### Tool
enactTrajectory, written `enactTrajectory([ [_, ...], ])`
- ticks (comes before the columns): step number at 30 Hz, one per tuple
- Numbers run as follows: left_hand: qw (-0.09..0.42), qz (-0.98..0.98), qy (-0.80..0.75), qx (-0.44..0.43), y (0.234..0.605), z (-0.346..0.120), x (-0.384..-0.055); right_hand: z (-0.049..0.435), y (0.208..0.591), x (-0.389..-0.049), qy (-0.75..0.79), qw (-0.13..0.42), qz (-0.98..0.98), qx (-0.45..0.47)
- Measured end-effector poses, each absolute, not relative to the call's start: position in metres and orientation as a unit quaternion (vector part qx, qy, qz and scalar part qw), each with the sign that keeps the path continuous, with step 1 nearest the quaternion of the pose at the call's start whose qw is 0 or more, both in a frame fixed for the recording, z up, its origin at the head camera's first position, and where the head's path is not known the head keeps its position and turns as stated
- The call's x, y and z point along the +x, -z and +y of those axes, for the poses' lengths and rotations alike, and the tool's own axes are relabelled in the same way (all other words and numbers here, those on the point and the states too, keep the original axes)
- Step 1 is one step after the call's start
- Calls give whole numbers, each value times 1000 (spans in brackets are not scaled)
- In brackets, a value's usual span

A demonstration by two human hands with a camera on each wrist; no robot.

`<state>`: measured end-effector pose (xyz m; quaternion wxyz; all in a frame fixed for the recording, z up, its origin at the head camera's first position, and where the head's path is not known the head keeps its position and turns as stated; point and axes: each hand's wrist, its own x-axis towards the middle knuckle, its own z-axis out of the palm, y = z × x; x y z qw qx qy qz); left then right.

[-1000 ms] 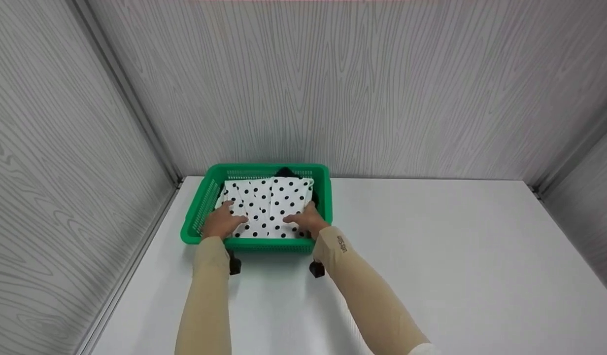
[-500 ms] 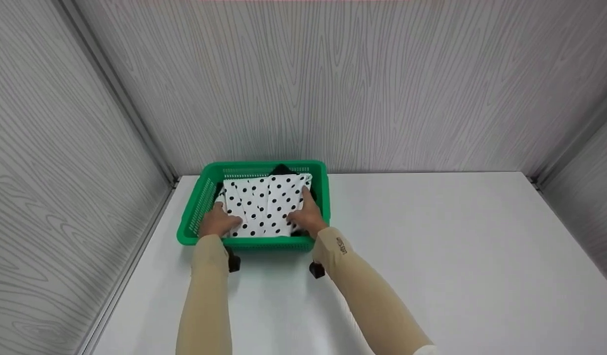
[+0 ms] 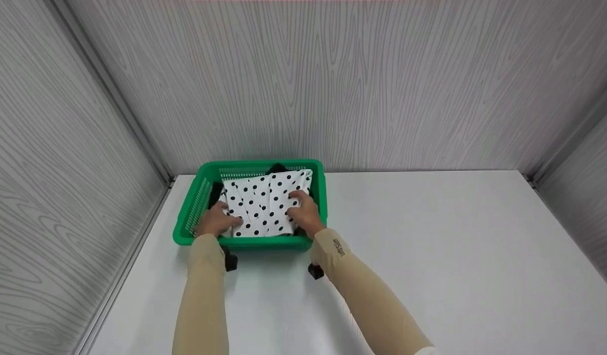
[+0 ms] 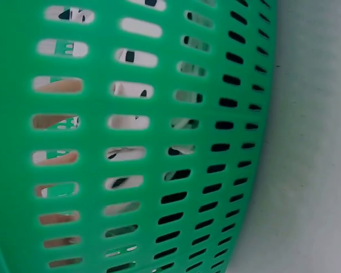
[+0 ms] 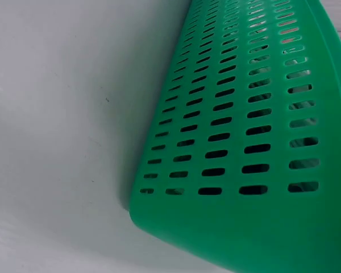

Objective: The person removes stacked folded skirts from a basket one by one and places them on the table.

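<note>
A folded white cloth with black polka dots (image 3: 256,204) lies in a green plastic basket (image 3: 324,197), over black material (image 3: 215,194) that shows past its edges. My left hand (image 3: 216,220) grips the cloth's left side, thumb on top and the other fingers partly hidden at the edge. On the right side my right hand (image 3: 305,212) holds the cloth with bent fingers, its index finger and thumb on the dotted surface. Both wrist views show mainly the slotted basket wall (image 4: 153,136), with bits of cloth and skin behind the left one's slots.
The basket stands on a white table (image 3: 431,256), near the back panel (image 3: 303,88) and the left panel (image 3: 62,197). Both forearms in beige sleeves (image 3: 202,296) reach over the basket's front rim. Small black wrist cameras (image 3: 316,270) hang in front of it.
My right hand's fingers have bent in over the cloth's right side. The cloth has turned slightly, its right side farther back, and more black material shows at the left.
</note>
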<state>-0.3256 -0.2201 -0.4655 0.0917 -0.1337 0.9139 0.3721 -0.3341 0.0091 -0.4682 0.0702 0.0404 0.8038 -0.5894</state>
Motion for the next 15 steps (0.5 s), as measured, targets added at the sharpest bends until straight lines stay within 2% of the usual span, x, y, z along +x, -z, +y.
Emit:
enactTrajectory([
  [9,119,872,-468,-80,465,-228,-328,12,468,-333,609,88,788,-12],
  [15,82,869,-485,-58,453,-225,-326,23,451,-334,615,81,784,-20],
])
